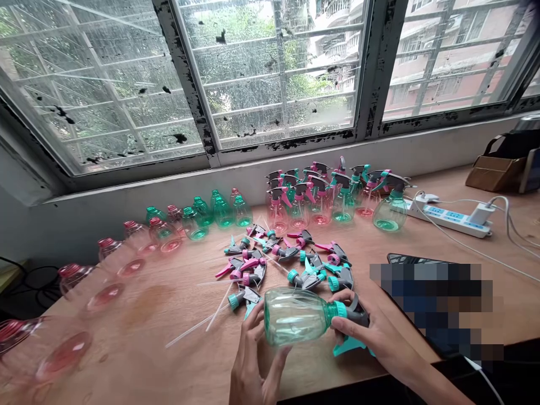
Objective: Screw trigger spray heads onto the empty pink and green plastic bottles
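A clear green spray bottle (pixel 295 316) lies sideways in the air above the table's front edge, base to the left, with its teal and grey spray head (pixel 352 315) on the neck. My right hand (pixel 371 332) pinches the teal collar, thumb in front and fingers behind. Around the bottle's base curl the fingers and thumb of my left hand (pixel 259 351). The teal trigger hangs below my right hand. Just beyond the bottle is a pile of loose spray heads (pixel 304 278), pink or teal with grey, some with thin clear tubes (pixel 189 331).
Open red bottles (pixel 169 236) and green bottles (pixel 196 225) stand along the left and back. Several bottles with spray heads (pixel 320 205) are grouped by the window. A power strip (pixel 451 218) with cables, a dark-edged tablet (pixel 415 320) and a brown box (pixel 489 171) are on the right.
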Demonstrator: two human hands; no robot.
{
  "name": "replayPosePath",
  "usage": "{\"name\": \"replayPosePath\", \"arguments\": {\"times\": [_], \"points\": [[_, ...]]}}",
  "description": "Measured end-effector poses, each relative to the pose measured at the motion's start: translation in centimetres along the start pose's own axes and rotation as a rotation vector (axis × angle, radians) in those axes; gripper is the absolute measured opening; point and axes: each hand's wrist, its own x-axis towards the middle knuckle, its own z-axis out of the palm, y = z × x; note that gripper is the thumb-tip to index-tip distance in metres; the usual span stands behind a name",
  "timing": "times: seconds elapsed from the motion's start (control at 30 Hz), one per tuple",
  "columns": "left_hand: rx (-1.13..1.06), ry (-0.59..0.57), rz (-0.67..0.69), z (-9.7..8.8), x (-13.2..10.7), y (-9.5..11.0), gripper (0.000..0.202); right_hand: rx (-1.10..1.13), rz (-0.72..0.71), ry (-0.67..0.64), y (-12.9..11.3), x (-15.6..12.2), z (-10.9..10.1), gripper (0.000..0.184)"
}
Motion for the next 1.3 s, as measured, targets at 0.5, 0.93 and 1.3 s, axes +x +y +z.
{"name": "replayPosePath", "arguments": {"times": [0.5, 0.93, 1.3], "points": [[-0.025, 0.033, -0.039, -0.27, 0.03, 0.26, 0.032, 0.010, 0.012, -0.043, -0.10, 0.02, -0.02, 0.036], [0.041, 0.011, 0.015, -0.39, 0.22, 0.04, 0.038, 0.031, 0.018, -0.013, -0.45, 0.16, 0.19, 0.037], [0.060, 0.017, -0.085, -0.37, 0.20, 0.67, 0.037, 0.001, 0.017, -0.038, -0.55, 0.15, 0.17, 0.035]]}}
